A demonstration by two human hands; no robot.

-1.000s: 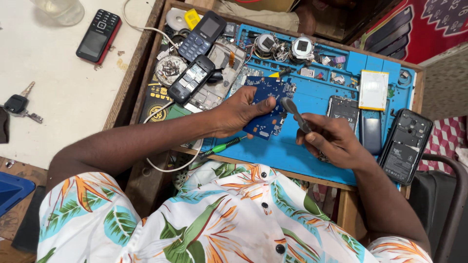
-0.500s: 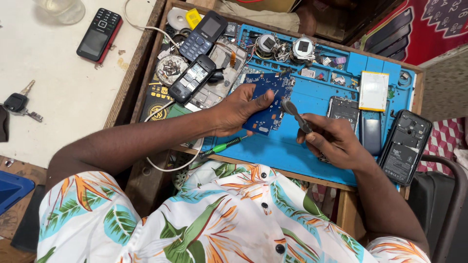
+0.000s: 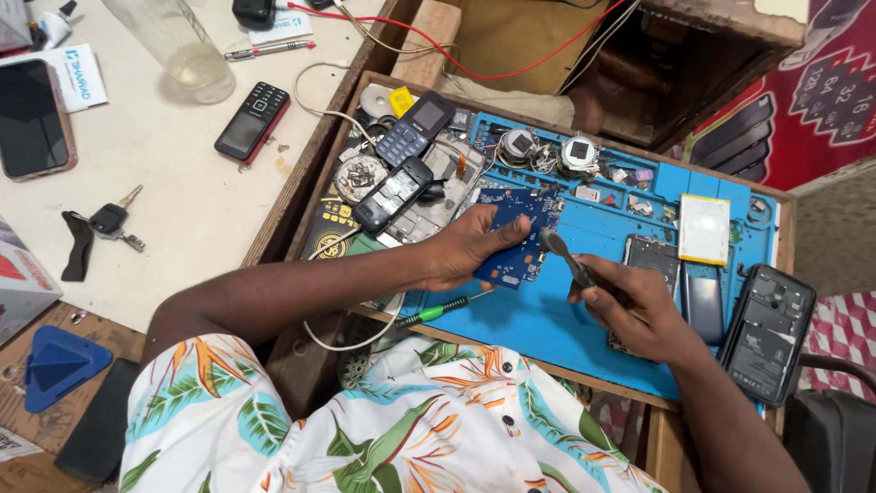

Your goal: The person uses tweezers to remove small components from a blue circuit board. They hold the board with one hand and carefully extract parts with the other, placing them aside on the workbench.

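My left hand (image 3: 470, 246) grips a blue circuit board (image 3: 516, 236), holding it tilted just above the blue work mat (image 3: 547, 315). My right hand (image 3: 634, 310) is closed around a slim grey tool (image 3: 564, 256) whose rounded tip touches the board's right edge. A green-handled screwdriver (image 3: 444, 309) lies on the mat below my left wrist.
Several keypad phones (image 3: 392, 194), a red-edged phone (image 3: 252, 121), opened phone backs (image 3: 768, 330), a white battery (image 3: 703, 228), small round parts (image 3: 578, 153), keys (image 3: 111, 221), a glass (image 3: 179, 50) and red wires (image 3: 474, 68) surround the mat. A blue wedge (image 3: 59, 363) lies lower left.
The tool tip in my right hand has moved up against the board's edge. My left hand keeps the board in much the same place.
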